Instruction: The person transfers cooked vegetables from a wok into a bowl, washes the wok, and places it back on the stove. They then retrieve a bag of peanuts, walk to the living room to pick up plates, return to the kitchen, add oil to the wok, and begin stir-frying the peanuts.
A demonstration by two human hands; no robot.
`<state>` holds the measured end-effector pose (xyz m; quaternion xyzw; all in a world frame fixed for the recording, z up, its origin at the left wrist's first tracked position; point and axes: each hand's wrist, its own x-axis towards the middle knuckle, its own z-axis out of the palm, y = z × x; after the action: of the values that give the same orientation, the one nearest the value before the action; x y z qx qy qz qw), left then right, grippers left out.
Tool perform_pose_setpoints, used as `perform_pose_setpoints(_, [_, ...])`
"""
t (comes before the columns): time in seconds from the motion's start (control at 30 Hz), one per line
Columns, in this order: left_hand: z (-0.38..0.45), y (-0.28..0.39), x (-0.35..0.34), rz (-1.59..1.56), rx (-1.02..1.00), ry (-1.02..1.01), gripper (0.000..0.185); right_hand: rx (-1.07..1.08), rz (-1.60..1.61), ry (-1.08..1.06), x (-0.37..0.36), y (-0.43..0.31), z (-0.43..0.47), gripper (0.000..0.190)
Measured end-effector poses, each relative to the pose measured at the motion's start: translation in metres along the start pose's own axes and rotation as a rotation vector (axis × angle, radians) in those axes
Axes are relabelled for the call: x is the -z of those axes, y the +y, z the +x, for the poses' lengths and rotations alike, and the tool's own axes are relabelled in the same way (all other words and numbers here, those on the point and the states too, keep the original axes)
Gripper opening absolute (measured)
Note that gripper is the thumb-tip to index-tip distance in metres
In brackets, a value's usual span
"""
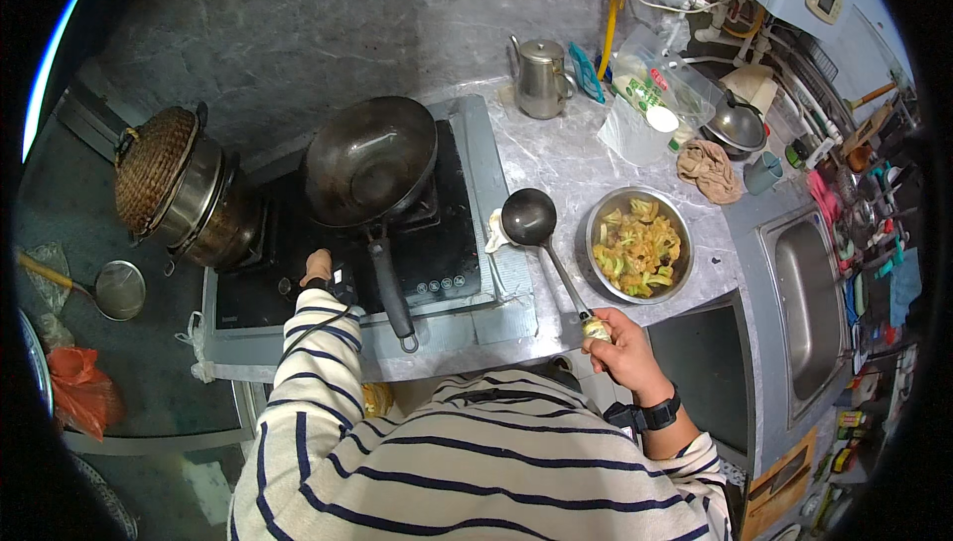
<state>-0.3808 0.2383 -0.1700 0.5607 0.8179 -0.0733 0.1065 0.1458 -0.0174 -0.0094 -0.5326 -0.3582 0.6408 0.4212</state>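
My right hand (pixel 622 351) grips the wrapped handle end of a dark metal ladle (pixel 529 217). Its bowl rests by a crumpled white cloth or tissue (pixel 496 232) beside the stove. Right of the ladle, a stainless steel bowl (pixel 593 262) holds cooked cauliflower pieces (pixel 640 243). My left hand (pixel 318 267) is low over the front of the black glass gas stove (pixel 260 299), close to a control knob (pixel 284 286); its fingers are mostly hidden. A dark wok (pixel 372 157) sits tilted on the right burner, its black handle (pixel 389 288) pointing towards me.
A stacked steamer pot (pixel 201 191) with a woven lid (pixel 156 169) stands at the left burner. Behind on the counter are a metal kettle (pixel 541 83), plastic packaging (pixel 648 90) and a brown rag (pixel 709 171). A sink (pixel 806 303) lies right; a strainer (pixel 120 290) lies far left.
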Motion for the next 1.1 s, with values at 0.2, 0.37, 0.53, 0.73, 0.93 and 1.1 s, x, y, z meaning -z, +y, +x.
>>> perform_pose_setpoints(0.2, [0.001, -0.019, 0.011, -0.389, 0.051, -0.015, 0.03, 0.012, -0.018, -0.012, -0.005, -0.008, 0.005, 0.032])
perform_pose_setpoints(0.37, [-0.033, -0.025, 0.02, -0.719, 0.049, 0.045, 0.028, 0.102, -0.014, -0.045, -0.014, -0.027, 0.013, 0.032])
perform_pose_setpoints(0.53, [-0.092, 0.004, 0.028, -1.479, 0.383, -0.026, 0.035, 0.206, -0.029, -0.105, -0.046, -0.053, 0.037, 0.039])
perform_pose_setpoints(0.73, [-0.14, 0.021, 0.047, -1.277, 0.222, 0.17, 0.062, 0.323, -0.503, -0.129, -0.103, -0.082, 0.089, 0.044])
perform_pose_setpoints(0.93, [-0.19, 0.056, 0.073, -1.709, -0.004, -0.338, 0.038, 0.306, -0.839, -0.114, -0.142, -0.1, 0.125, 0.047])
perform_pose_setpoints(1.1, [-0.216, 0.079, 0.102, -1.934, -0.168, -0.909, 0.033, -0.021, -0.249, -0.255, -0.165, -0.112, 0.15, 0.035])
